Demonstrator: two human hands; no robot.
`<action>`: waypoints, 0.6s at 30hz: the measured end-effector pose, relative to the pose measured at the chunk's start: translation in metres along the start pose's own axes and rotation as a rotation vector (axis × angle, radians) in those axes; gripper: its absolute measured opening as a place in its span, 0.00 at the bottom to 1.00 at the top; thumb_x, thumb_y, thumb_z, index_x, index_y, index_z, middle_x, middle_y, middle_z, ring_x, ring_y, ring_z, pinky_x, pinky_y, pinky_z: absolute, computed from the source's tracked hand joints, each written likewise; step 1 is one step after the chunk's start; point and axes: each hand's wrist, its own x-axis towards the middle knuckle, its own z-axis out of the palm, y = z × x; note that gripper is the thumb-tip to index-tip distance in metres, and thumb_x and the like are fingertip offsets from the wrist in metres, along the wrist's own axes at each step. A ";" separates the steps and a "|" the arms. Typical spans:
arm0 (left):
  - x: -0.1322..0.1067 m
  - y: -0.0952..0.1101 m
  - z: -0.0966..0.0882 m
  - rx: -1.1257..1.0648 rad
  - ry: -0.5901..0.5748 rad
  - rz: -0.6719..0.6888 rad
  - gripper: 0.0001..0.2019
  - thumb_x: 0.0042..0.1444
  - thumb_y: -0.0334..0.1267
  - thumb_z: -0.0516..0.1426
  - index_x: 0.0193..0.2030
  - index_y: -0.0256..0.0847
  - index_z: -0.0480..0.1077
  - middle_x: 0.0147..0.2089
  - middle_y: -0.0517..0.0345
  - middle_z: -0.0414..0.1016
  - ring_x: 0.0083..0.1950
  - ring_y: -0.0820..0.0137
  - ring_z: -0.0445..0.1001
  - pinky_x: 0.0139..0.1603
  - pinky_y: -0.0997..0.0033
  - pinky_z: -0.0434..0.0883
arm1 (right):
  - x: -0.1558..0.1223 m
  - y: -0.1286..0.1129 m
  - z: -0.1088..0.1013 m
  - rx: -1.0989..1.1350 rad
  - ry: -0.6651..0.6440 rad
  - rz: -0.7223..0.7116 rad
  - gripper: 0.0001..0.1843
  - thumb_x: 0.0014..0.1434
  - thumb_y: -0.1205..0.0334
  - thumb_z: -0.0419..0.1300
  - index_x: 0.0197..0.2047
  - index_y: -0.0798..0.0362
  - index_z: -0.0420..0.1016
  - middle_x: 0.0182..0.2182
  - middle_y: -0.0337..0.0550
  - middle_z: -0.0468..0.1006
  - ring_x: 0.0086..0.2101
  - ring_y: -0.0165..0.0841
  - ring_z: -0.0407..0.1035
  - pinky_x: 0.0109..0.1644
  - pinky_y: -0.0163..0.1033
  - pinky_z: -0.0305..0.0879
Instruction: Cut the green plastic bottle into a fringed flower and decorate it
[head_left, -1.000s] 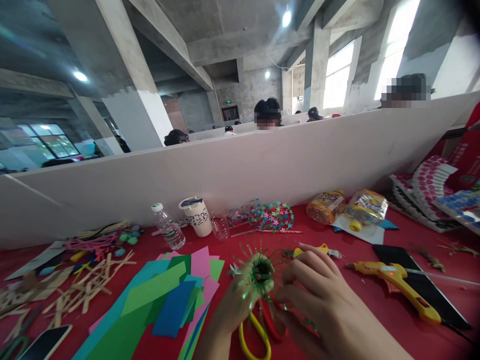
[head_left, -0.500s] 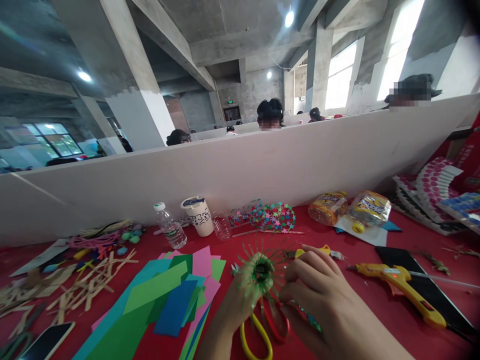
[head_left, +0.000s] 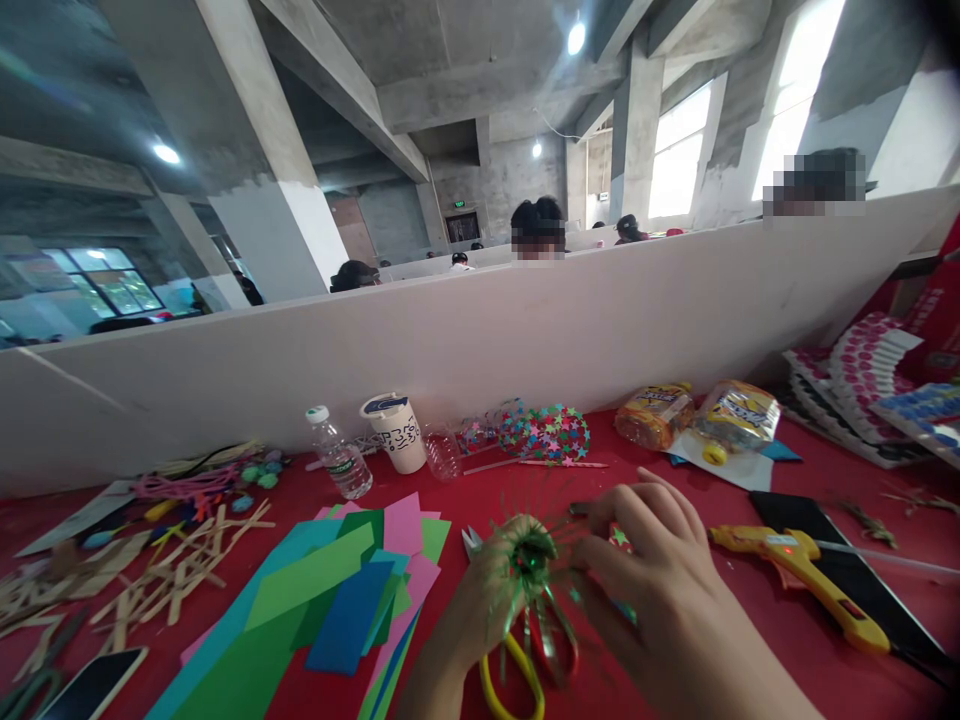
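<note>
My left hand is wrapped round a green clear-plastic piece, like a bottle part cut into thin strips. Its strips fan outward round a dark green middle, blurred at the tips. Close on its right is my right hand, fingers bent and thumb near the forefinger at the strips; what they pinch, if anything, cannot be made out. Under both hands lie scissors with one yellow and one red handle, blades pointing away to the left. Bits of shiny green with stars show beneath my right hand.
Coloured paper sheets and wooden sticks lie left. A glue gun rests right, on a black sheet. Along the white partition stand a water bottle, a cup and star-filled plastic. A phone lies front left.
My right hand has shifted slightly up and right, its fingers lifting. The green piece has turned a little and moved slightly right in my left hand.
</note>
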 end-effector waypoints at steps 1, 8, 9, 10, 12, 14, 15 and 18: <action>-0.001 0.000 0.000 0.037 0.006 0.015 0.02 0.52 0.32 0.58 0.33 0.40 0.68 0.34 0.59 0.66 0.38 0.70 0.64 0.42 0.72 0.65 | 0.000 0.000 0.001 -0.012 0.022 -0.001 0.06 0.53 0.68 0.61 0.29 0.46 0.72 0.33 0.40 0.69 0.36 0.37 0.63 0.52 0.56 0.58; -0.005 0.007 0.001 0.241 -0.017 0.098 0.03 0.51 0.36 0.60 0.34 0.42 0.74 0.39 0.55 0.74 0.49 0.60 0.69 0.52 0.64 0.64 | 0.002 -0.001 0.010 -0.094 0.193 0.028 0.07 0.54 0.69 0.59 0.27 0.48 0.71 0.36 0.44 0.68 0.42 0.42 0.62 0.58 0.63 0.51; -0.006 0.008 0.001 0.247 -0.026 0.102 0.04 0.52 0.36 0.60 0.35 0.42 0.73 0.39 0.54 0.74 0.49 0.61 0.69 0.52 0.63 0.64 | 0.002 0.000 0.011 -0.113 0.192 0.015 0.06 0.54 0.68 0.60 0.27 0.48 0.71 0.37 0.44 0.68 0.42 0.42 0.62 0.59 0.63 0.50; -0.007 0.009 0.001 0.249 -0.036 0.103 0.04 0.53 0.37 0.60 0.36 0.41 0.73 0.41 0.54 0.74 0.48 0.62 0.70 0.52 0.61 0.65 | 0.002 0.002 0.013 -0.132 0.192 0.003 0.06 0.53 0.68 0.60 0.27 0.48 0.70 0.37 0.44 0.68 0.43 0.42 0.61 0.60 0.63 0.49; -0.008 0.010 0.001 0.249 -0.051 0.101 0.07 0.56 0.39 0.58 0.38 0.39 0.72 0.43 0.54 0.74 0.46 0.65 0.71 0.50 0.58 0.67 | 0.001 0.005 0.015 -0.166 0.199 -0.011 0.06 0.53 0.67 0.61 0.26 0.49 0.69 0.38 0.44 0.68 0.43 0.42 0.61 0.60 0.62 0.48; -0.008 0.011 0.003 0.246 -0.060 0.098 0.09 0.58 0.41 0.57 0.40 0.37 0.71 0.44 0.54 0.73 0.45 0.65 0.71 0.49 0.57 0.68 | 0.000 0.007 0.016 -0.178 0.211 0.004 0.06 0.53 0.67 0.61 0.26 0.49 0.69 0.38 0.43 0.69 0.43 0.41 0.61 0.61 0.63 0.47; -0.008 0.011 0.004 0.242 -0.061 0.096 0.09 0.57 0.41 0.57 0.39 0.38 0.70 0.43 0.54 0.73 0.45 0.66 0.71 0.48 0.59 0.68 | -0.001 0.007 0.017 -0.175 0.214 0.013 0.06 0.53 0.68 0.60 0.26 0.49 0.69 0.38 0.43 0.69 0.43 0.41 0.61 0.61 0.63 0.46; -0.007 0.012 0.006 0.235 -0.069 0.091 0.05 0.55 0.39 0.58 0.34 0.40 0.71 0.38 0.56 0.73 0.42 0.66 0.70 0.47 0.65 0.67 | 0.000 0.004 0.018 -0.144 0.216 0.045 0.06 0.53 0.69 0.60 0.27 0.49 0.70 0.38 0.42 0.70 0.43 0.42 0.61 0.61 0.63 0.46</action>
